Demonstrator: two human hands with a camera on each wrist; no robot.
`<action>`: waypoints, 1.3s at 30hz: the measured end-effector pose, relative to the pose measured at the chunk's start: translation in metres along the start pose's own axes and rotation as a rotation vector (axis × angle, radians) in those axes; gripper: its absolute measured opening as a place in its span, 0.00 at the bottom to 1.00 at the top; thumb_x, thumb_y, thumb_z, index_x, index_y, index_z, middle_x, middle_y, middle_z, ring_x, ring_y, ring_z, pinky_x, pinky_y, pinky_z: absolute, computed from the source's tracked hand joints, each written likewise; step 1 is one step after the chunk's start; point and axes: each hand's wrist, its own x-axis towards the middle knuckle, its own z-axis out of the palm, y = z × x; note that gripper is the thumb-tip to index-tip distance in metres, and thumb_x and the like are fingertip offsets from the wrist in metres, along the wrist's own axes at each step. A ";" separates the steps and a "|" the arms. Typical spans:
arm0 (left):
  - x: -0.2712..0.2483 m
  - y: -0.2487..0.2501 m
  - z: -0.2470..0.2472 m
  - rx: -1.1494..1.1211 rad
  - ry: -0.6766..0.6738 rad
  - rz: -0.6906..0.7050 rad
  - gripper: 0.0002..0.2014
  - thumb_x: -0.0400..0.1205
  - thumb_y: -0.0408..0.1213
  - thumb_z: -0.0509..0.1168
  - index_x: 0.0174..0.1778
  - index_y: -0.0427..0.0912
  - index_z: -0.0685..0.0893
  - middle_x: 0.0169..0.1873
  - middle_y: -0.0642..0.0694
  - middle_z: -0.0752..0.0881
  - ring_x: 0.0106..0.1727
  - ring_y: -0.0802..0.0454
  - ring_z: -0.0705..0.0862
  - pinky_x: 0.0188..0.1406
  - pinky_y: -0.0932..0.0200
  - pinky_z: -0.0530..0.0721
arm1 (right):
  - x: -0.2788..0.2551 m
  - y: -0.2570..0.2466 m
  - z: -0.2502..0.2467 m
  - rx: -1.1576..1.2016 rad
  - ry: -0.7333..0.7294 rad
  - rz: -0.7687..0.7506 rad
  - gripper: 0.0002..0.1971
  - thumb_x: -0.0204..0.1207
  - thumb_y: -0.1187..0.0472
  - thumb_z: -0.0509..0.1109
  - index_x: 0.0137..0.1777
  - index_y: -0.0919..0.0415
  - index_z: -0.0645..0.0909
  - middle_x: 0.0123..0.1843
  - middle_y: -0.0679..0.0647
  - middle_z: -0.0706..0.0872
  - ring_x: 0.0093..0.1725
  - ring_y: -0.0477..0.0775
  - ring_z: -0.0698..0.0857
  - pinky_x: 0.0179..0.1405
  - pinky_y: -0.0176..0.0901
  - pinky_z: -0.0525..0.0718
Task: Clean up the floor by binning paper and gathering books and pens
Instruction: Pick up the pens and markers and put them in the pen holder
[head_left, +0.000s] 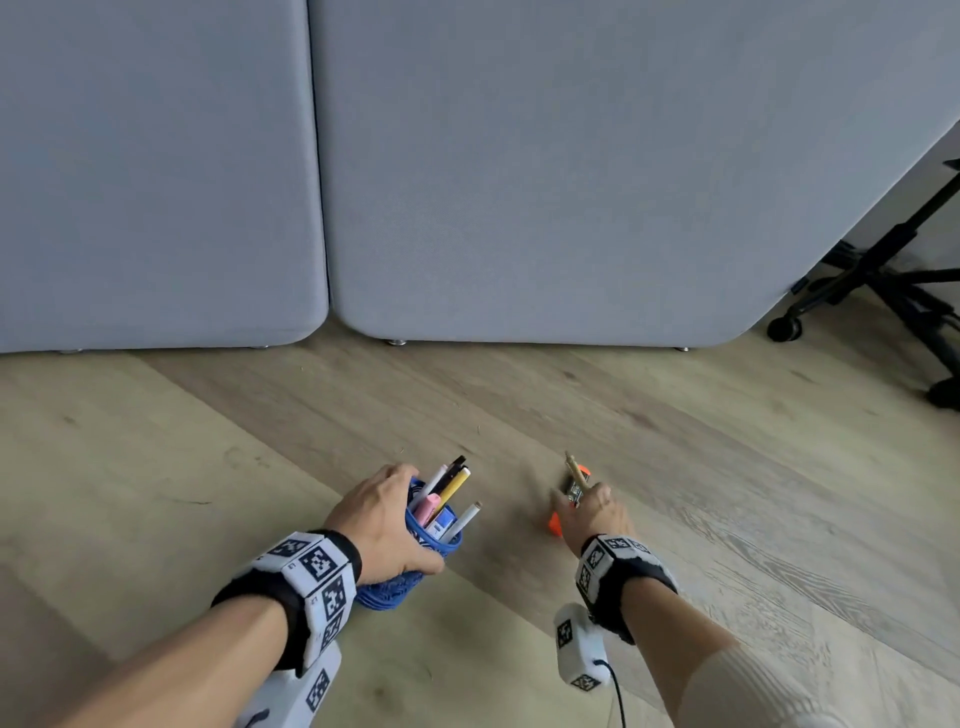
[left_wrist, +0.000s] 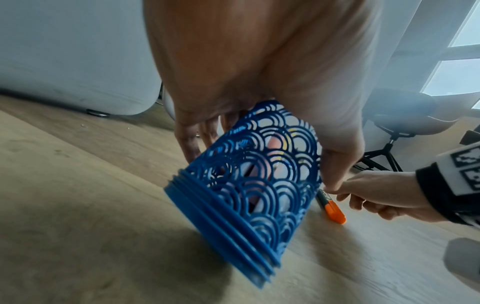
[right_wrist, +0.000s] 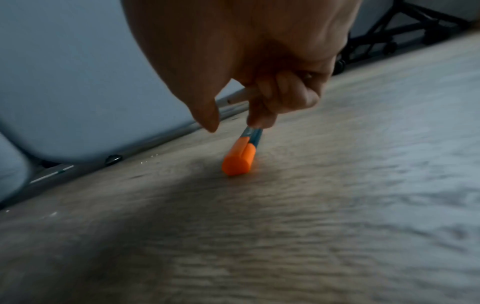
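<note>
Left hand (head_left: 382, 519) grips blue pen holder (left_wrist: 249, 185), tilted, just off the floor. Right hand (head_left: 597, 512) holds a tan pencil (head_left: 575, 470), fingers pinching orange-capped marker (right_wrist: 240, 154) on floor. Lift marker level, drop both into holder.

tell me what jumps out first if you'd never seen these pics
The blue lattice pen cup, gripped and tilted by the left hand near the picture's centre, bristling with pens. Just to its right, the right hand pinches an orange-capped marker whose cap touches the wooden floor, with a second, pale pen held alongside.
</note>
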 end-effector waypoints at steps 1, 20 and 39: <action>0.001 -0.001 0.000 -0.006 0.003 0.000 0.46 0.52 0.58 0.77 0.67 0.51 0.70 0.57 0.55 0.77 0.53 0.54 0.79 0.54 0.57 0.81 | 0.002 -0.003 0.004 0.011 -0.033 0.047 0.21 0.76 0.45 0.65 0.55 0.64 0.74 0.54 0.63 0.86 0.55 0.65 0.84 0.43 0.46 0.74; -0.086 0.050 -0.126 -0.169 0.024 -0.040 0.41 0.52 0.53 0.79 0.62 0.60 0.71 0.55 0.61 0.78 0.54 0.56 0.81 0.55 0.58 0.83 | -0.140 -0.104 -0.169 0.278 -0.103 -0.509 0.17 0.82 0.54 0.62 0.32 0.54 0.66 0.39 0.52 0.72 0.41 0.55 0.71 0.38 0.48 0.69; -0.318 0.342 -0.418 -0.238 0.036 0.134 0.39 0.55 0.50 0.74 0.65 0.53 0.73 0.55 0.58 0.78 0.56 0.53 0.80 0.53 0.56 0.82 | -0.394 -0.183 -0.574 0.472 -0.099 -0.350 0.10 0.68 0.52 0.77 0.48 0.50 0.85 0.39 0.43 0.87 0.35 0.42 0.83 0.33 0.28 0.78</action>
